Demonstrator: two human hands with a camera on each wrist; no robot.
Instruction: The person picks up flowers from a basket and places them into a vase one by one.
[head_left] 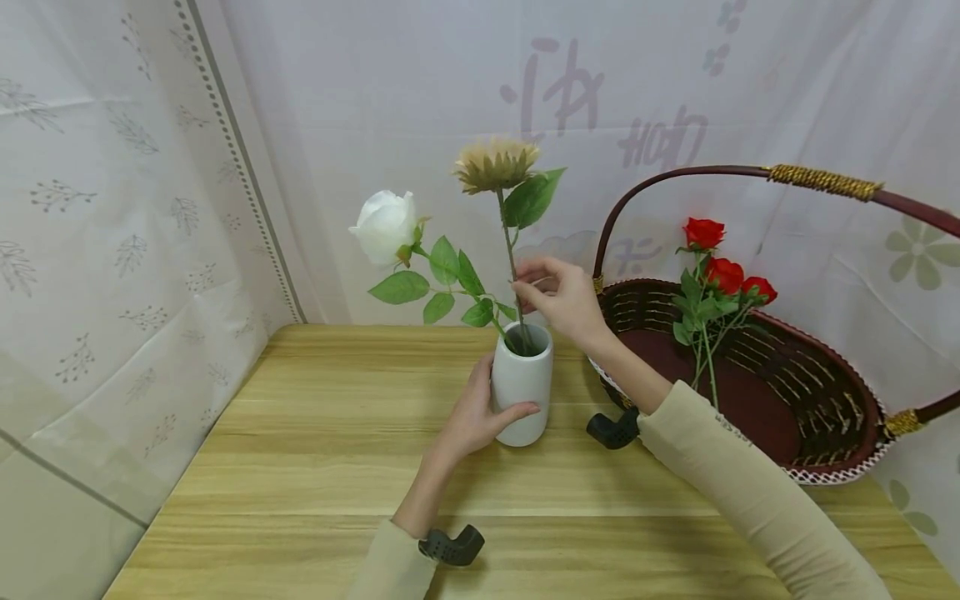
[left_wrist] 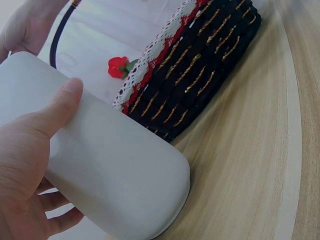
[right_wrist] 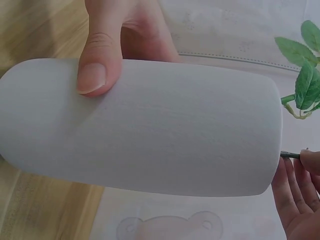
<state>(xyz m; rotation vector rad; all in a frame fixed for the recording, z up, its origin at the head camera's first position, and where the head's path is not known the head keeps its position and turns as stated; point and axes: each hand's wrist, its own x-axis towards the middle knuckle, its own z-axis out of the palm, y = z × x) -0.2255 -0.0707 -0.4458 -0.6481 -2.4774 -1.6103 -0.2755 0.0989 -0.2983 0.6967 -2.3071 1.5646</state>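
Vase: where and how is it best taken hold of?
The vase probably suits a grip round its wall, below the mouth, from the left: it stands upright, roughly cylindrical, with no handle visible, and stems rise from the mouth. The left hand grips there; the right hand pinches a stem.

The person wears beige sleeves (head_left: 750, 490) and black angular wrist devices (head_left: 454, 547).

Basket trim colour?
The trim is white lace with red along one edge; best seen in the left wrist view.
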